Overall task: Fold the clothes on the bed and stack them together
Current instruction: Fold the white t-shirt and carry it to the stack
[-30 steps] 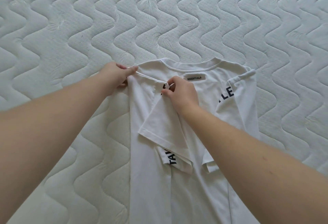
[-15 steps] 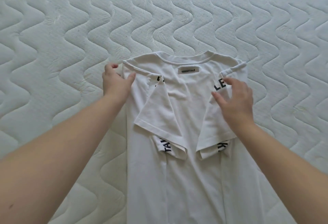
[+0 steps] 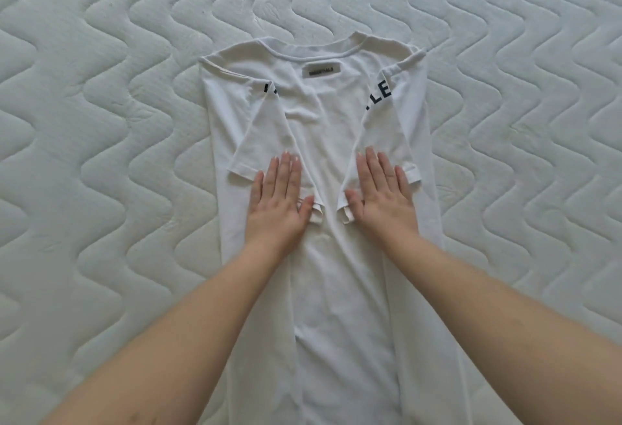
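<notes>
A white T-shirt [image 3: 323,114] with black lettering lies flat on the bed, collar away from me, a grey label under the neckline. Both long sides are folded in toward the middle, and both short sleeves lie folded over the body. My left hand [image 3: 279,200] lies flat, fingers straight, on the hem end of the left sleeve. My right hand [image 3: 383,195] presses flat on the right sleeve in the same way. The shirt's lower end runs out of view under my forearms.
The shirt rests on a pale quilted mattress [image 3: 117,121] with a wavy stitched pattern that fills the view on all sides. No other clothes show in this view.
My left hand has left the shirt's left shoulder edge and my right hand has left the right sleeve's upper part. Both have come down and flattened on the sleeve ends.
</notes>
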A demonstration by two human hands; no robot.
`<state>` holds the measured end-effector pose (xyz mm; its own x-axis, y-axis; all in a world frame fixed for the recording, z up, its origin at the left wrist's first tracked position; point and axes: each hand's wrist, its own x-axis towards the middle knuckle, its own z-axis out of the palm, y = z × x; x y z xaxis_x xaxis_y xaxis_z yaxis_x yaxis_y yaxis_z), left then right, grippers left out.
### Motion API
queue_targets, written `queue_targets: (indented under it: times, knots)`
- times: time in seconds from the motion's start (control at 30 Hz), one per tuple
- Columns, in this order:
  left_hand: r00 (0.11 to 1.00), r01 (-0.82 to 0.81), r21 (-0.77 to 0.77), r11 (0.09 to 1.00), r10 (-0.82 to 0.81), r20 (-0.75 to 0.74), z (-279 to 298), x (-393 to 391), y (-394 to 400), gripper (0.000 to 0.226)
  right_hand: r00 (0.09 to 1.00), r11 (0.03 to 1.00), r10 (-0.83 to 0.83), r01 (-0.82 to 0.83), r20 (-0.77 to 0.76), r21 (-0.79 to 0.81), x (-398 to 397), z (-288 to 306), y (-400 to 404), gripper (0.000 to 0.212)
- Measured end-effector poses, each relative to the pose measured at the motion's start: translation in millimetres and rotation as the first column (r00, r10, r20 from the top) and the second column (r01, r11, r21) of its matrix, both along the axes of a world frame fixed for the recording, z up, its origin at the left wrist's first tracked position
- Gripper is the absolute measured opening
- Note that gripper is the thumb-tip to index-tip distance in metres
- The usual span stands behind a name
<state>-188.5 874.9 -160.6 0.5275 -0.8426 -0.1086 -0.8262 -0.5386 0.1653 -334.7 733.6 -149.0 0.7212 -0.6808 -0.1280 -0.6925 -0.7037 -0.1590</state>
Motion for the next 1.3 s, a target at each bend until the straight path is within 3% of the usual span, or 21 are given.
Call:
queue_targets:
  times: [0.23, 0.5, 0.67, 0.83, 0.9, 0.97, 1.03, 1.1, 1.13, 1.17, 1.23, 1.3]
  knots:
    - [0.993, 0.114, 0.025, 0.993, -0.113, -0.033, 7.5, -34.6, 39.5, 0.065, 0.998, 0.998, 0.054, -0.054, 0.023, 0.032, -47.2, 1.5, 39.1, 0.064]
    - [0.984, -0.056, 0.090, 0.994, 0.071, -0.166, 14.3, -140.5, 142.9, 0.071, 0.992, 0.983, -0.001, 0.024, -0.123, 0.182, -164.3, 11.5, 128.1, 0.070]
    - [0.963, 0.016, 0.167, 0.986, 0.030, -0.269, 27.2, -206.8, 201.6, 0.069, 0.990, 0.960, 0.021, 0.019, -0.141, 0.278, -214.5, 22.5, 191.3, 0.072]
    - [0.914, 0.029, 0.062, 0.998, -0.001, -0.405, 40.6, -244.5, 237.9, 0.060, 0.997, 0.942, 0.004, 0.023, -0.081, 0.334, -246.1, 34.6, 222.4, 0.063]
    - [0.872, -0.078, -0.035, 0.996, 0.051, -0.486, 50.0, -242.9, 242.6, 0.054, 0.998, 0.942, -0.058, 0.044, 0.034, 0.334, -249.1, 44.3, 216.7, 0.053]
    - [0.835, -0.274, -0.060, 0.960, 0.207, -0.510, 59.7, -232.2, 248.6, 0.047, 0.976, 0.948, -0.192, 0.159, 0.100, 0.274, -251.9, 54.3, 203.6, 0.043]
    - [0.780, -0.511, 0.028, 0.859, 0.476, -0.406, 64.6, -217.7, 257.8, 0.045, 0.901, 0.876, -0.433, 0.421, 0.000, 0.234, -255.6, 64.2, 191.5, 0.044]
    - [0.554, -0.741, 0.218, 0.635, 0.762, -0.334, 71.2, -202.6, 266.4, 0.052, 0.725, 0.673, -0.656, 0.688, -0.211, 0.273, -264.5, 68.9, 179.6, 0.051]
    - [0.439, -0.788, 0.320, 0.526, 0.845, -0.307, 73.1, -197.7, 271.3, 0.053, 0.640, 0.561, -0.695, 0.768, -0.329, 0.310, -270.0, 69.0, 175.6, 0.051]
    - [0.391, -0.777, 0.410, 0.477, 0.877, -0.279, 73.8, -193.6, 276.5, 0.052, 0.597, 0.492, -0.677, 0.802, -0.430, 0.338, -274.1, 70.3, 172.1, 0.050]
    - [0.438, -0.650, 0.536, 0.540, 0.841, -0.317, 76.0, -190.5, 285.1, 0.047, 0.614, 0.430, -0.582, 0.789, -0.533, 0.439, -281.1, 75.0, 169.4, 0.047]
    - [0.357, -0.597, 0.539, 0.594, 0.798, -0.485, 84.1, -191.2, 285.8, 0.041, 0.659, 0.378, -0.549, 0.745, -0.515, 0.550, -284.5, 84.1, 168.9, 0.041]
